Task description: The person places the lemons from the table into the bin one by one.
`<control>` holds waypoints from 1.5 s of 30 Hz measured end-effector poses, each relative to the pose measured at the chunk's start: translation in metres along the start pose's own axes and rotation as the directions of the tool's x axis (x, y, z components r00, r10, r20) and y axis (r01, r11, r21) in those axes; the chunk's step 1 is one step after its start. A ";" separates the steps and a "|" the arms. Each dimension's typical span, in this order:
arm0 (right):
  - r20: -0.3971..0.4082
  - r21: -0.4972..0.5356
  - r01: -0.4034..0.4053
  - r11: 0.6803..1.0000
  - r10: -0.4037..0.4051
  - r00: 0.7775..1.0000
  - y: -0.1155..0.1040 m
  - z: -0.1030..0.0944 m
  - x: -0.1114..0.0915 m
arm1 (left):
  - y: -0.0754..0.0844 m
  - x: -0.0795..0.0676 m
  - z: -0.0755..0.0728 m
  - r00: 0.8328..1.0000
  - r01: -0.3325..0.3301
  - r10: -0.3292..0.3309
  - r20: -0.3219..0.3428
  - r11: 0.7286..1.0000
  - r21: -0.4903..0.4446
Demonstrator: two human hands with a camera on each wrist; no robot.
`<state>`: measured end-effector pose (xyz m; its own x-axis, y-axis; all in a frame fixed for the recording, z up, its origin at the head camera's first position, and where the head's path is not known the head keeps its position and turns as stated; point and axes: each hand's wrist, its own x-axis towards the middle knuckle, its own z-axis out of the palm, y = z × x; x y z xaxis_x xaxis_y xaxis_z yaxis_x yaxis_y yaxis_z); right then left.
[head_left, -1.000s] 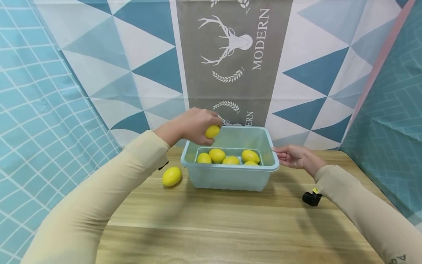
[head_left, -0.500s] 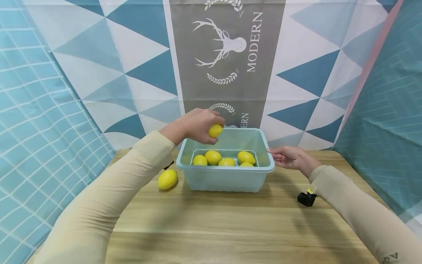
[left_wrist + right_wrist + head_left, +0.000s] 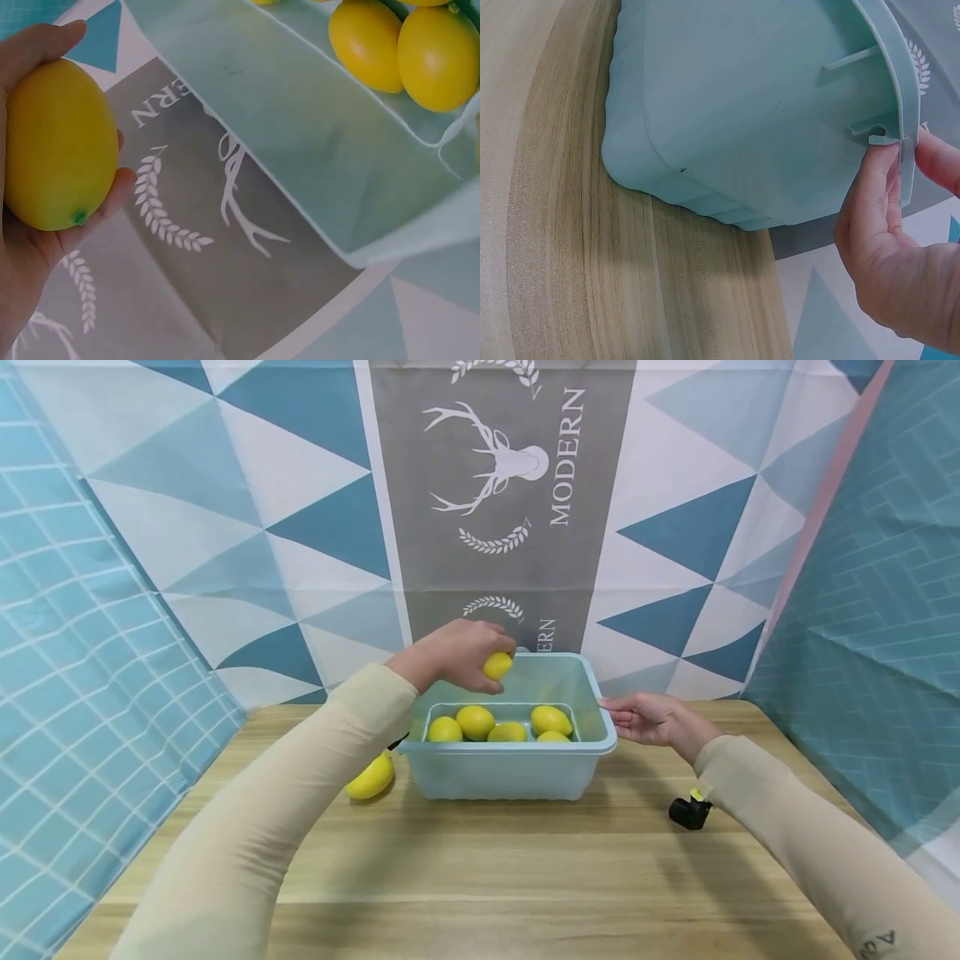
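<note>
My left hand (image 3: 467, 653) grips a yellow lemon (image 3: 61, 146) with a green tip, up over the back left part of a pale blue-green plastic bin (image 3: 495, 774). Thumb and fingers wrap the lemon's sides in the left wrist view. Inside the bin lie several more lemons (image 3: 475, 723), seen over its front rim. At the bin's right end, my right hand (image 3: 647, 718) pinches the rim, thumb on one side and fingers curled under the lip, as the right wrist view shows. One loose lemon (image 3: 372, 778) rests on the table left of the bin, partly behind the left sleeve.
The bin stands on a wood-grain table (image 3: 480, 868) near its back edge. Behind it hangs a patterned cloth (image 3: 315, 510) with triangles and a deer print. Blue cloths (image 3: 67, 635) close off both sides. A small black device (image 3: 690, 811) sits by the right sleeve.
The head view has shifted, so the bin and table appear farther left. My left hand has moved slightly right over the bin, still gripping the lemon. The right hand keeps its pinch on the rim.
</note>
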<state>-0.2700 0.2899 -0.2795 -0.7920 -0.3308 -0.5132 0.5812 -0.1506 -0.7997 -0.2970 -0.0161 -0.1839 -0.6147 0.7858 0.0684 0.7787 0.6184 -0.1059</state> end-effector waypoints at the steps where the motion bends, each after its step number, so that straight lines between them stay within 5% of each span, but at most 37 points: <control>1: 0.002 0.000 0.001 1.000 -0.001 1.000 0.001 0.000 0.000 | 0.000 0.003 0.002 1.000 0.001 -0.001 0.006 1.000 0.001; 13: -0.019 0.026 -0.001 1.000 0.001 1.000 0.001 -0.001 0.002 | -0.004 0.036 0.020 0.994 0.016 -0.018 0.110 1.000 0.021; 27: -0.021 0.023 0.007 1.000 -0.006 1.000 0.001 -0.004 0.003 | 0.009 0.064 0.044 0.943 0.061 -0.051 0.328 0.998 -0.018; 45: -0.016 0.017 0.015 1.000 -0.014 1.000 0.002 -0.004 0.007 | 0.008 0.069 0.051 0.931 0.045 -0.031 0.363 0.999 -0.029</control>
<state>-0.2759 0.2913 -0.2861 -0.8031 -0.3134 -0.5067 0.5727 -0.1717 -0.8016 -0.3400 0.0427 -0.2309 -0.6424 0.7081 -0.2932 0.7537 0.6531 -0.0739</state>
